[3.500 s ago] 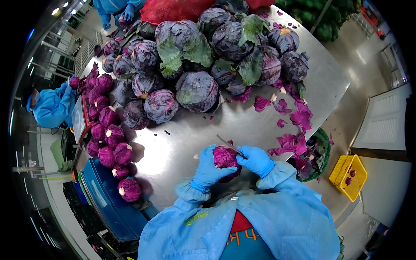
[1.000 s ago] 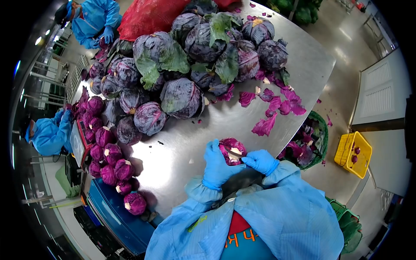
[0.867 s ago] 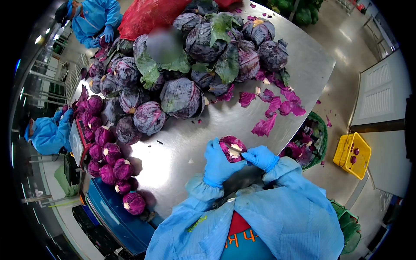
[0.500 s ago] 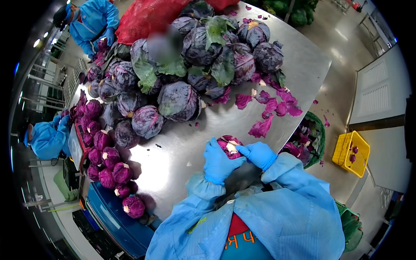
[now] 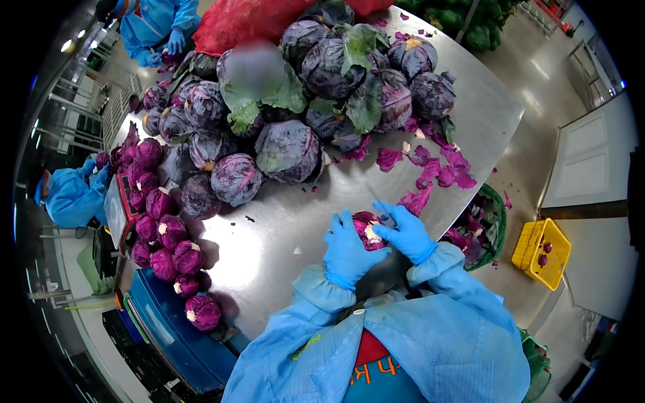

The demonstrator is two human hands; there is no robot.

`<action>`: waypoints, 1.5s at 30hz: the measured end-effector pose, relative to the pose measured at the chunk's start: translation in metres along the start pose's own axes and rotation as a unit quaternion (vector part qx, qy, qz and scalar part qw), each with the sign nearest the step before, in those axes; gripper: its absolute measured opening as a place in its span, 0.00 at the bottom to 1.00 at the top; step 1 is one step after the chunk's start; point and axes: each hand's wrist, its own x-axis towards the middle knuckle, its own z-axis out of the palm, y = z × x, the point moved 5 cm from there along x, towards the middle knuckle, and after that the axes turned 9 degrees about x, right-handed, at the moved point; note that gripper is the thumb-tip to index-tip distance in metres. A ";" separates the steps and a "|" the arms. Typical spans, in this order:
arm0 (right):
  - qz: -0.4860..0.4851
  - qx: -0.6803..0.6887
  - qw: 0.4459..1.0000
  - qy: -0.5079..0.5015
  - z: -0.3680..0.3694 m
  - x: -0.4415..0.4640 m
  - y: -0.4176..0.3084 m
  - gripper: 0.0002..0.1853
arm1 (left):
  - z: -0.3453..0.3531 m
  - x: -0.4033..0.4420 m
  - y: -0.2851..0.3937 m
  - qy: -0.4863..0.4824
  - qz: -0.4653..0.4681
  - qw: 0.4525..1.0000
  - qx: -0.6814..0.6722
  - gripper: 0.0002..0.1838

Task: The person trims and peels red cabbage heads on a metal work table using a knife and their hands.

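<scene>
A peeled red cabbage (image 5: 364, 223) with a pale cut stem is held just above or on the steel table (image 5: 275, 242) in front of me. My left hand (image 5: 348, 252), in a blue glove, cups it from the left and below. On its right side is my right hand (image 5: 408, 235), also gloved, with fingers stretched out and apart. The thumb of that hand is close to the stem; whether it touches is hard to tell. Torn purple leaves (image 5: 443, 168) lie beyond my right hand.
Unpeeled cabbages (image 5: 289, 151) are heaped at the back by a red mesh sack (image 5: 245, 23). Peeled ones (image 5: 173, 230) line the left, near a scale (image 5: 119, 208). A green basket of leaves (image 5: 498, 232) and a yellow crate (image 5: 552, 275) stand right. Two co-workers (image 5: 74, 195) are leftward.
The fingers of my right hand have opened and spread away from the cabbage. My left hand stays around it, its fingers a little more spread. The view has shifted slightly.
</scene>
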 end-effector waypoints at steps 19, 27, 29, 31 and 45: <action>0.164 0.044 0.973 0.155 -0.068 0.012 0.138 0.12 | 0.000 -0.030 -0.027 0.044 0.157 0.980 -0.115 0.58; 0.041 -0.361 0.883 0.296 -0.160 -0.035 0.059 0.34 | 0.002 -0.033 -0.049 0.062 0.129 0.974 -0.175 0.59; 0.019 -0.187 0.960 0.207 -0.112 -0.030 0.034 0.32 | -0.005 -0.029 -0.026 0.063 0.157 0.981 -0.091 0.59; 0.129 -0.004 0.990 0.050 -0.050 -0.024 0.025 0.35 | 0.004 -0.027 -0.011 0.084 0.166 0.982 -0.042 0.59; -0.088 -0.196 0.967 -0.137 0.008 0.024 0.004 0.17 | -0.002 -0.029 0.007 0.190 0.132 0.972 -0.049 0.53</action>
